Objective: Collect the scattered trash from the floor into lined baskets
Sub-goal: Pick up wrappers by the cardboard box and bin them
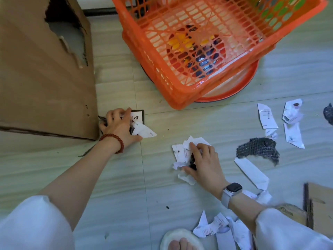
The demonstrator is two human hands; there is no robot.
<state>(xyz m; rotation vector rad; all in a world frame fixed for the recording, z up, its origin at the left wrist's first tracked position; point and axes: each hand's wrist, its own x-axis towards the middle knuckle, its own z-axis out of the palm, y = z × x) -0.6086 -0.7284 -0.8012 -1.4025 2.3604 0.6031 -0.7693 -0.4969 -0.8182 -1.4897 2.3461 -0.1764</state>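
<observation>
1. Presently, the left hand [119, 126] is down on the floor [115, 177] at the near corner of a torn cardboard box [45, 74] on the left. Its fingers are curled over a black-bordered card [137, 116] and a white paper scrap [145, 131], which it grips. A red bead bracelet [115, 141] sits on that wrist.
2. The right hand [203, 163] is at centre, fingers bent over a small heap of white scraps [180, 150] with something dark in it; it grips this heap against the floor. A watch [231, 191] with a pale strap is on that wrist.
3. An orange basket [207, 51] stands at the far centre, tilted, resting on a round red-rimmed item [239, 87]. Coloured objects show through its mesh bottom; whether they lie inside or beneath cannot be told. No liner can be made out.
4. Loose trash lies on the floor to the right: three white paper pieces [266, 116] at the far right, a black mesh piece [257, 148] nearer, and a long white strip [252, 174] just near of it.
5. More crumpled paper [216, 226] lies near, beside the right sleeve [288, 231].
6. A slippered foot [180, 240] shows at the near edge, and a flat cardboard piece [320, 201] at the near right.
</observation>
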